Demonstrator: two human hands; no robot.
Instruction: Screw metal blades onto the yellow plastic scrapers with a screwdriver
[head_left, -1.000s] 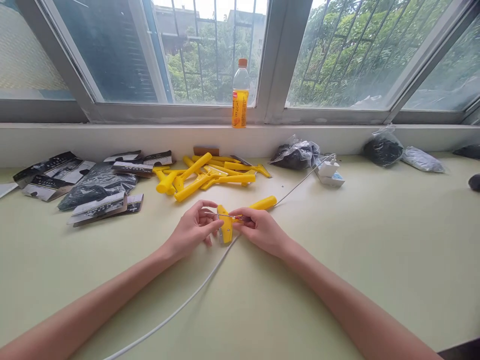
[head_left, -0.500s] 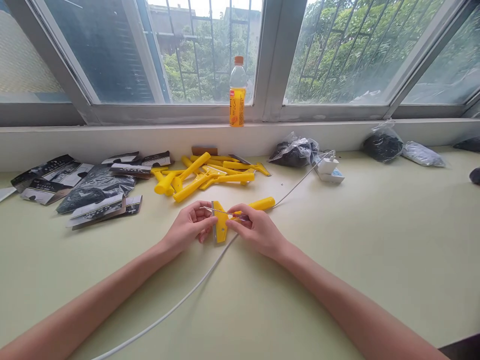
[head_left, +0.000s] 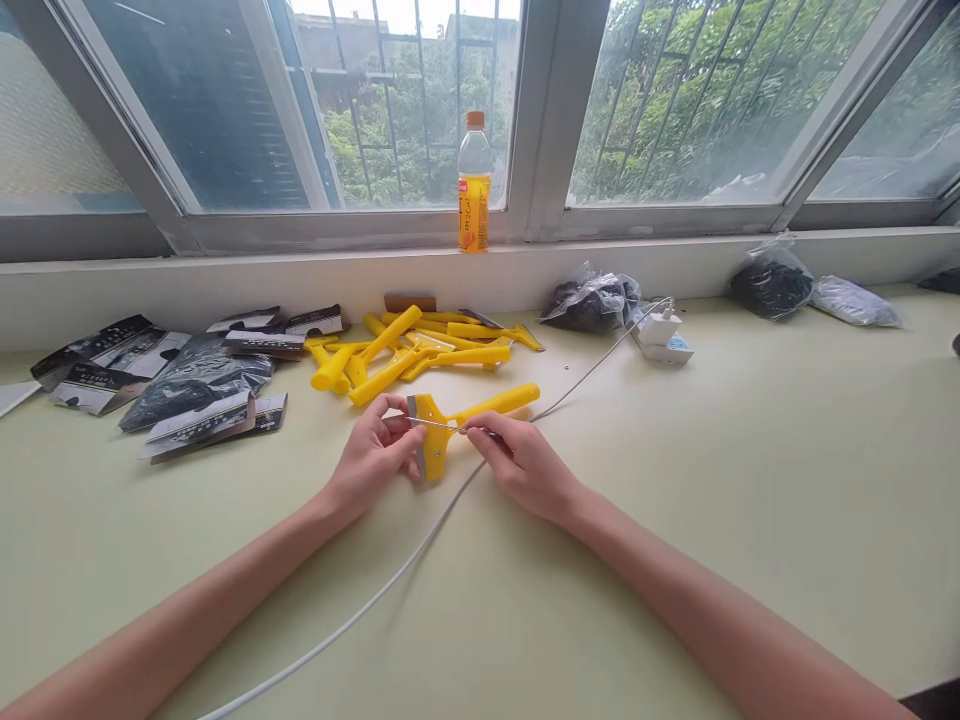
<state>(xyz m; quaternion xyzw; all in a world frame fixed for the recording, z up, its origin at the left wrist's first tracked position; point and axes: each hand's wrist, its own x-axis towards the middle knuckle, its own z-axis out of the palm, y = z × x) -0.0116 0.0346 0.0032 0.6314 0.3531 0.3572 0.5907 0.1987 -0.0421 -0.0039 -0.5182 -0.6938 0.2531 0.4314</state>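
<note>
A yellow scraper [head_left: 431,440] with a metal blade along its left edge is in the middle of the head view, its handle pointing up and right. My left hand [head_left: 379,445] is closed on the blade end, thumb on the near face. My right hand [head_left: 521,455] pinches a thin screwdriver [head_left: 439,424], whose handle is mostly hidden by the fingers. The shaft lies across the scraper's head and points left toward the left fingers. A small screw [head_left: 438,454] shows in the scraper's head, below the shaft.
Several yellow scrapers [head_left: 405,355] are heaped behind my hands. Card packages [head_left: 199,425] and a dark plastic bag [head_left: 199,375] lie left. A white cable [head_left: 360,612] crosses beneath the hands to a charger [head_left: 661,325]. A juice bottle [head_left: 473,200] stands on the sill; bagged black items [head_left: 589,305] sit below.
The scraper has shifted slightly left and its handle has swung upward. My right hand has drawn back a little to the right along the scraper, so more of the scraper's neck shows.
</note>
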